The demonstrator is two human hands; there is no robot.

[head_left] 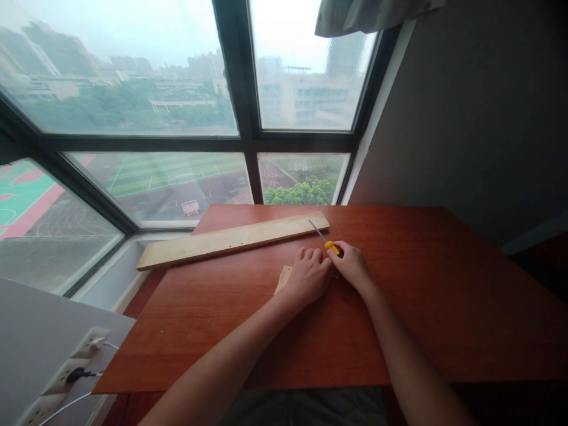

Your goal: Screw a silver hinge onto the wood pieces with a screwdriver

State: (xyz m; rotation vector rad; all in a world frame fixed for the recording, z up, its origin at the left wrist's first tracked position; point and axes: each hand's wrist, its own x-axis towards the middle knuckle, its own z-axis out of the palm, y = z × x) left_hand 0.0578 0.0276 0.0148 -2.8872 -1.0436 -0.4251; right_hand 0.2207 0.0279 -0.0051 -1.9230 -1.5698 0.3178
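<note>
From the head camera, both hands meet near the middle of the red-brown table (444,296), toward its far edge. The left hand (308,275) lies curled, palm down, on a small pale wooden piece (283,278) and covers most of it; only its near-left corner shows. The right hand (352,265) is closed around the yellow handle of a screwdriver (331,247), whose thin metal shaft runs away from the hands to rest over the right end of a long wooden plank (231,239), which lies slanted along the far edge by the window (177,118). With the two hands touching, I judge the main risk to be the tool slipping sideways into the left fingers if it is pushed hard. The small piece could also skid on the smooth tabletop, as only a palm pins it. The plank's left end overhangs the far-left corner, so a knock might tip it off.
</note>
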